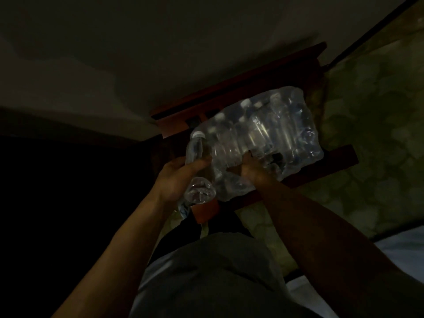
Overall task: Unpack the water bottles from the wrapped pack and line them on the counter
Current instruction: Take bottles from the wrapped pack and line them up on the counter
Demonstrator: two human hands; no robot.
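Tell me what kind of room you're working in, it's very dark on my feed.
Probably a bedroom or hotel room, though it's dim. The pack sits on a slatted wooden rack like a luggage stand, over patterned carpet, with what looks like white bedding at the right.

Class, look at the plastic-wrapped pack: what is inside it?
Clear water bottles with white caps show through the wrapped pack. Their number is unclear in the dim light. The left hand holds one bottle outside it.
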